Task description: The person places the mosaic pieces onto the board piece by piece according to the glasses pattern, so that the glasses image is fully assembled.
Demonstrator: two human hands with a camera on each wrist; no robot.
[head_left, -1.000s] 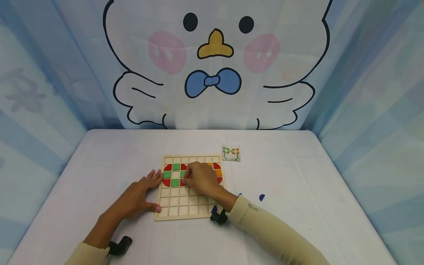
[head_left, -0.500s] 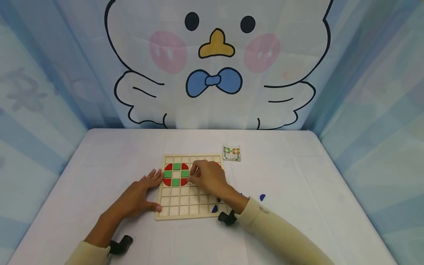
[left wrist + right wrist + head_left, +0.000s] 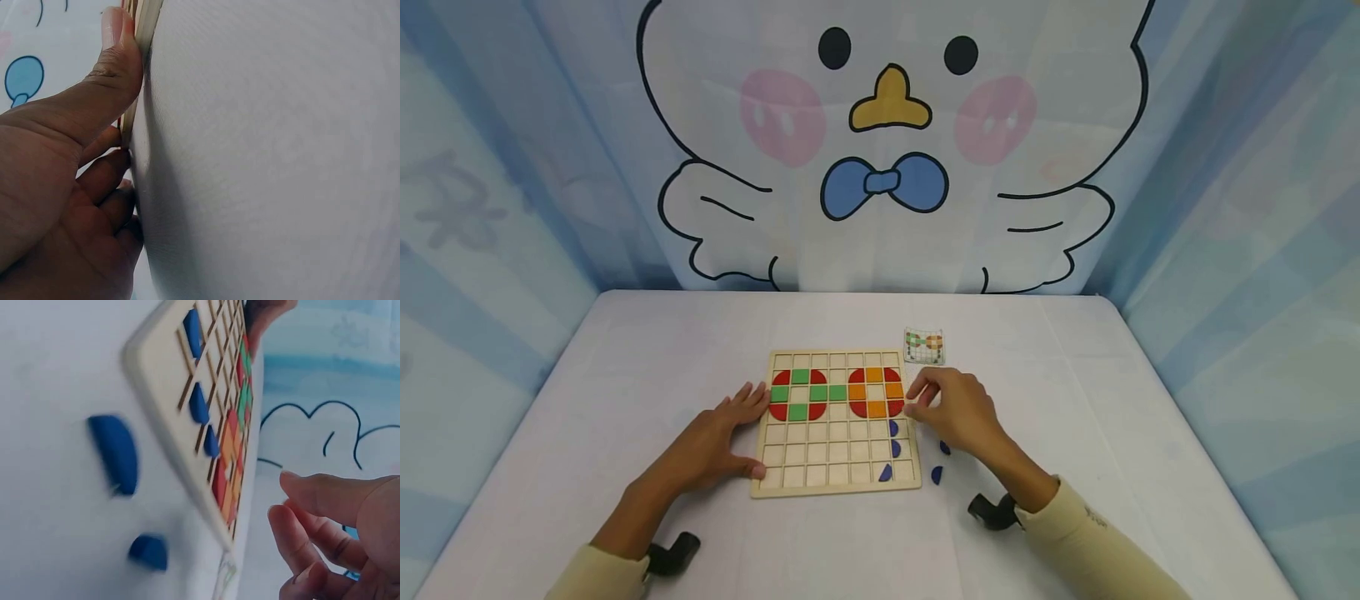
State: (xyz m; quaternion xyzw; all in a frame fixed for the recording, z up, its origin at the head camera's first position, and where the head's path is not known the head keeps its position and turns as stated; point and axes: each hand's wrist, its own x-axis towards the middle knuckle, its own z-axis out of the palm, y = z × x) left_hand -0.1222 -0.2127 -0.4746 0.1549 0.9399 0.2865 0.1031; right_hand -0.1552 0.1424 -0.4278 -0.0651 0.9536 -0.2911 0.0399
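Note:
A wooden grid board [image 3: 827,490] lies on the table, holding red rounded-corner pieces with green squares on the left and orange squares on the right. One green square [image 3: 838,393] sits to the right of the left ring. My left hand [image 3: 722,446] rests along the board's left edge, fingers outstretched, thumb [image 3: 115,69] against the rim. Off the board's right edge hovers my right hand [image 3: 958,408], fingers loosely bent, thumb and index apart with nothing between them. Three blue half-round pieces [image 3: 199,403] lie down the board's right side.
More blue half-round pieces [image 3: 937,475] lie on the white table [image 3: 1075,367], right of the board. A small pattern card [image 3: 924,346] stands out beyond the board's far right corner. Behind the table hangs a curtain [image 3: 880,250] with a cartoon face.
My right hand has moved right, from over the middle of the board to beyond its right edge, uncovering the green square, the orange group and blue pieces. My left hand stays put.

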